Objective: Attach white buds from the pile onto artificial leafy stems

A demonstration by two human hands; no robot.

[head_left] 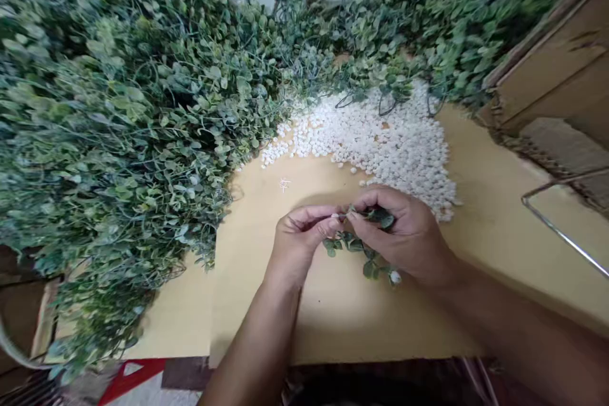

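Observation:
Over the board, my right hand (404, 228) is closed on an artificial leaf sprig (371, 266), its thumb and index finger pinching a stem tip. Green leaves hang below the fingers, and a single white bud (394, 277) shows near the sprig's lower end. My left hand (304, 235) meets the right one at that tip, its thumb and index finger pinched together. A speck of white shows between the left fingertips, too small to name. Just beyond both hands spreads a heap of small white buds (375, 133).
A large mound of leafy artificial greenery (143, 108) covers the left and runs along the back. Several thin white sticks (284, 184) lie on the yellowish board (257, 292). At right stand a cardboard box (556, 70) and a bent metal rod (566, 235).

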